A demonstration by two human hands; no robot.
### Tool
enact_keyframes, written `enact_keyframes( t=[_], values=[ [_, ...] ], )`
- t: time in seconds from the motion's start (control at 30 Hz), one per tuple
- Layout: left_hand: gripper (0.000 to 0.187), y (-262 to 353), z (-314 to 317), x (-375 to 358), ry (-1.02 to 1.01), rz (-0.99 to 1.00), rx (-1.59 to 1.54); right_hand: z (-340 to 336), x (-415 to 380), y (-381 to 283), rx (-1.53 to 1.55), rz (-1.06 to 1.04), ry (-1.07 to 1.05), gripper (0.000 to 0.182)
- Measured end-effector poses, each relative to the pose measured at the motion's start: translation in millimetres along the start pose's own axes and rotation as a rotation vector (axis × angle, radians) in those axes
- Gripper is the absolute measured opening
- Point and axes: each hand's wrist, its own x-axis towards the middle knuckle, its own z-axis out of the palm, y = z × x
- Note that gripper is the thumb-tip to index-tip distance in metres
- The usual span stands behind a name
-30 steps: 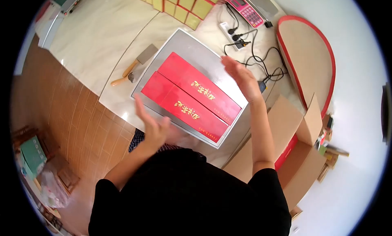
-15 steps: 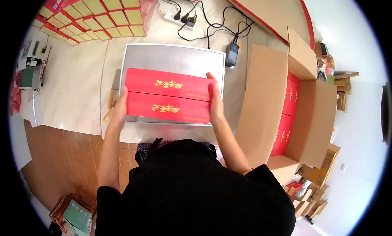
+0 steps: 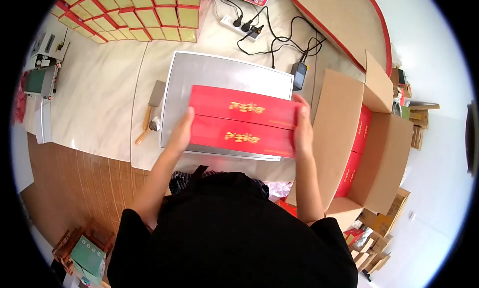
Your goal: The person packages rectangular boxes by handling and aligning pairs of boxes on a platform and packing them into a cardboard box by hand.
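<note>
In the head view, two long red boxes (image 3: 243, 121) with gold lettering lie side by side, pressed together between both hands above the right part of the silver scale platform (image 3: 219, 71). The left hand (image 3: 181, 133) clamps their left ends, the right hand (image 3: 302, 131) their right ends. Just to the right stands an open cardboard carton (image 3: 384, 153) with red boxes inside. A cleaver (image 3: 149, 111) lies at the platform's left edge
</note>
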Motion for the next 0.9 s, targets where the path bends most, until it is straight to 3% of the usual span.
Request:
enact_keyframes(
  t=[0.13, 0.2, 0.3, 0.37, 0.5, 0.67, 0.73, 0.8, 0.9],
  values=[
    [0.068, 19.2, -39.3, -18.9, 0.266, 0.059, 0.155, 58.7, 12.1, 28.0, 0.039, -0.036, -0.108, 0.053],
    [0.067, 9.7, -77.0, -25.0, 0.265, 0.039, 0.074, 92.0, 8.9, 26.2, 0.031, -0.110, -0.125, 0.050],
    [0.067, 9.1, -125.7, -36.3, 0.256, -0.004, -0.077, 136.0, -2.4, 11.7, 0.133, -0.059, -0.163, 0.046],
    [0.067, 28.2, -122.3, -44.1, 0.230, -0.038, -0.207, 152.2, 0.1, 12.5, 0.084, -0.172, -0.152, 0.042],
    [0.066, 42.6, -105.2, -49.1, 0.304, -0.019, -0.031, 145.2, 4.7, 16.7, 0.133, -0.193, -0.106, 0.040],
    [0.062, 72.1, -48.2, -45.7, 0.308, 0.090, 0.231, 90.3, 14.3, 35.6, 0.071, -0.190, -0.035, 0.040],
    [0.061, 62.4, -37.0, -23.7, 0.203, 0.187, 0.235, 65.5, 14.3, 44.2, 0.050, -0.200, 0.008, 0.039],
    [0.062, 65.3, -10.6, -16.7, 0.144, 0.131, 0.279, 40.2, 11.0, 51.5, 0.004, -0.220, 0.075, 0.038],
    [0.065, 20.6, 0.4, 18.4, 0.025, 0.209, 0.317, 3.9, -4.9, 49.0, -0.049, -0.151, 0.153, 0.037]
  ],
)
